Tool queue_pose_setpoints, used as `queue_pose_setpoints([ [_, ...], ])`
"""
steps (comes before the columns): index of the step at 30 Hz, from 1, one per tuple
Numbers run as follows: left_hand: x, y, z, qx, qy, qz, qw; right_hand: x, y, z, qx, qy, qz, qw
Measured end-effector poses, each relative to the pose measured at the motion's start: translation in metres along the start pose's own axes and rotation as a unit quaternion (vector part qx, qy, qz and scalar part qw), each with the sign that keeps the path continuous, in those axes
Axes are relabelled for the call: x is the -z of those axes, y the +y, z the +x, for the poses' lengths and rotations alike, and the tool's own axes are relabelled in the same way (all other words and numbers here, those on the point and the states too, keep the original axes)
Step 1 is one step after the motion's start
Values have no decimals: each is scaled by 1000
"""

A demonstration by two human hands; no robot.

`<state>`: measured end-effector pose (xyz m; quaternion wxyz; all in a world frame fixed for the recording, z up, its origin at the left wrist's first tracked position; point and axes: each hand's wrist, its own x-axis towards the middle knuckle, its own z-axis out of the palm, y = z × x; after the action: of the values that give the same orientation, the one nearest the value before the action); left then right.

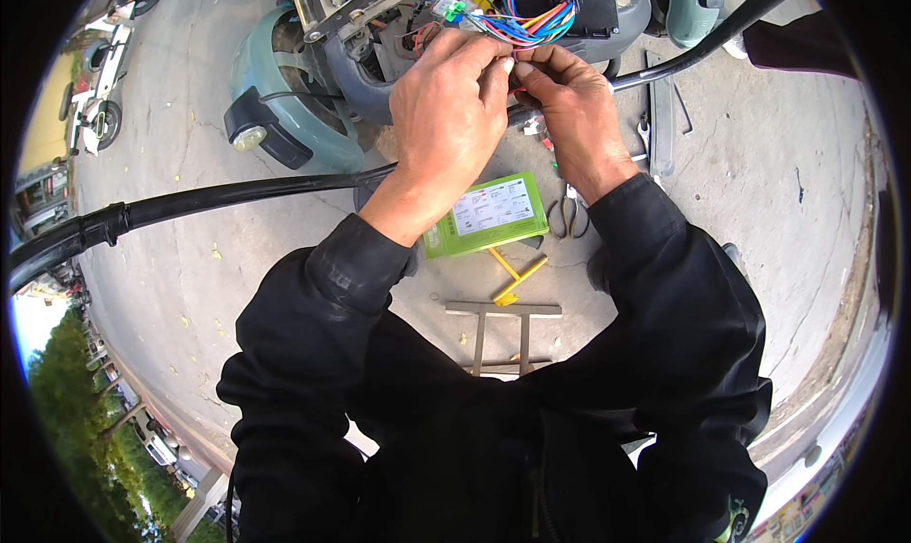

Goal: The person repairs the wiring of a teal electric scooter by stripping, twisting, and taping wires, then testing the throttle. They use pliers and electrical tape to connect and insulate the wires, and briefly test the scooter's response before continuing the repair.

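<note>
Pinching together, your left hand [446, 102] and right hand [565, 107] close their fingertips on something small, hidden between them, just below the bundle of coloured wires [531, 21] on the scooter [285, 107]. Beneath your wrists, a green box [489, 216] and pliers [567, 211] lie on the pavement [778, 183].

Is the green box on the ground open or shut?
Shut: the green box lies flat on the ground, its labelled lid down, with no contents showing.

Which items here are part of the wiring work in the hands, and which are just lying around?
In use: left hand and right hand, pinching something small between the fingertips; coloured wire bundle; scooter.

Lying about: green box; pliers; yellow tool; metal frame.
</note>
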<state>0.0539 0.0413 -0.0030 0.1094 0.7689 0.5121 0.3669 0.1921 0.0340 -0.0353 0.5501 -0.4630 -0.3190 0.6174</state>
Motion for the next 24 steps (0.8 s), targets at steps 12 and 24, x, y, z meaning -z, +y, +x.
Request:
queue_pose_setpoints([
  [12, -3, -8, 5, -52, 38, 38, 997, 6, 6, 8, 82, 12, -92, 992],
  [24, -5, -5, 7, -50, 27, 55, 997, 7, 7, 11, 105, 12, -197, 975],
])
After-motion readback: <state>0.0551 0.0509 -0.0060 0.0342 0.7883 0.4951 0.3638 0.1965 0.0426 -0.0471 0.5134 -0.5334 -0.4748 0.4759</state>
